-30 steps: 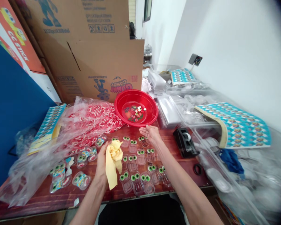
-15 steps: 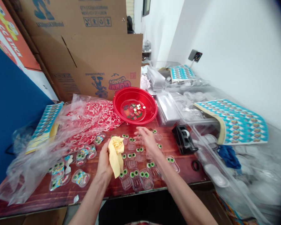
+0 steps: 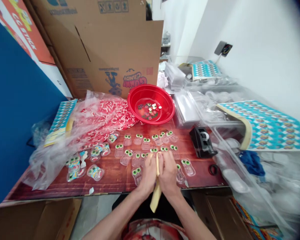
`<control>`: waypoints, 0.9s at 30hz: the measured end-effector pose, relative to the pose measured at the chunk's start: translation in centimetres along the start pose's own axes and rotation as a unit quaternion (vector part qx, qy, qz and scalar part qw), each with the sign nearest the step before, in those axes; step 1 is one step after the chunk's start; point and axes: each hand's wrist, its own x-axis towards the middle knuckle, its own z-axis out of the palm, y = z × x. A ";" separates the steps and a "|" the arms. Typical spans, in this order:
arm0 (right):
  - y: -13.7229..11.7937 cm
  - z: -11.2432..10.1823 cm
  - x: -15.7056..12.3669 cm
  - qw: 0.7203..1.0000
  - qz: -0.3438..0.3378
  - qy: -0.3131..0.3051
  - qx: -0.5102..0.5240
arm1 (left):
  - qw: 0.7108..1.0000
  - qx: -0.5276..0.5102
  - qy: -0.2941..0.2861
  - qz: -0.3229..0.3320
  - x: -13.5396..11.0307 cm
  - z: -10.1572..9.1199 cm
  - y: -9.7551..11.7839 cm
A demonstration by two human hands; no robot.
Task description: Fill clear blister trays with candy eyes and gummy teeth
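Note:
Both hands meet at the near edge of the table, pressed close together around a crumpled pale yellow sheet [image 3: 155, 197]; whether it is paper or cloth I cannot tell. My left hand [image 3: 149, 172] is closed on its left side, and my right hand [image 3: 168, 172] is closed on its right. A folded strip shows between the fists, and a tail hangs toward my lap. Around and beyond the hands lie several clear plastic trays [image 3: 126, 157] with green eyeball pieces in their tops. The hands hide some of these trays.
A red basin [image 3: 165, 115] holds a few eyeball pieces. Red-and-white candies [image 3: 112, 115] lie under a plastic bag. Labelled packs [image 3: 95, 172] sit at left. A black tape dispenser [image 3: 202, 145], a black tape ring [image 3: 213, 170], bins and sticker sheets [image 3: 270, 128] are at right.
The right hand, open over the trays before, has come back and closed on the yellow sheet beside the left. Both hands are now nearer my body, and the view has shifted.

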 end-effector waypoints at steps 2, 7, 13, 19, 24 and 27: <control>0.9 -1.1 0.7 0.996 0.085 -0.002 0.040 | 0.995 0.084 -0.015 0.048 -1.5 0.6 -0.3; 1.5 -1.7 1.8 0.948 0.245 0.005 0.201 | 0.978 0.155 -0.078 0.116 -3.9 0.8 -0.3; -1.2 -1.4 -2.1 0.994 0.053 -0.057 0.072 | 0.999 -0.045 -0.012 0.015 -1.5 -0.4 -0.1; -0.1 -2.7 -4.8 0.988 -0.134 -0.079 -0.019 | 0.987 -0.128 0.047 -0.089 -0.2 0.1 -0.1; 1.0 -7.5 -1.9 0.988 -0.106 0.062 -0.095 | 0.986 -0.004 -0.157 -0.055 -2.7 3.6 0.1; 2.9 -13.2 1.5 0.955 -0.113 0.159 -0.223 | 0.956 0.105 -0.275 -0.009 -2.8 4.2 0.9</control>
